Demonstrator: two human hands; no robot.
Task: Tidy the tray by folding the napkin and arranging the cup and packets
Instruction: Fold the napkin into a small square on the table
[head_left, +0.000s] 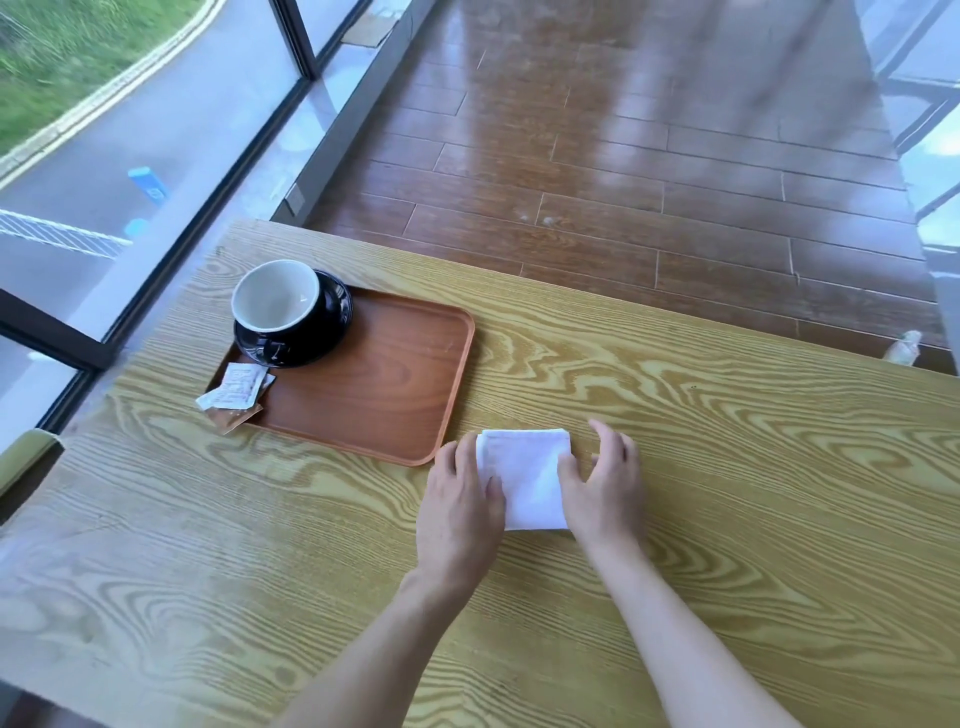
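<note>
A white napkin (527, 475), folded into a small rectangle, lies on the wooden table just right of the brown tray (395, 384). My left hand (462, 499) presses flat on its left edge. My right hand (605, 486) rests on its right edge with fingers spread. On the tray's far left corner stands a black cup (278, 306) with a white inside, on a black saucer (332, 322). A few sugar packets (234, 395), white and brown, lie at the tray's near left corner, partly over its rim.
The light wooden table (675, 467) stretches to the right and towards me. A window wall runs along the left. Dark wooden floor lies beyond the table's far edge. A green chair corner (26, 457) shows at the left.
</note>
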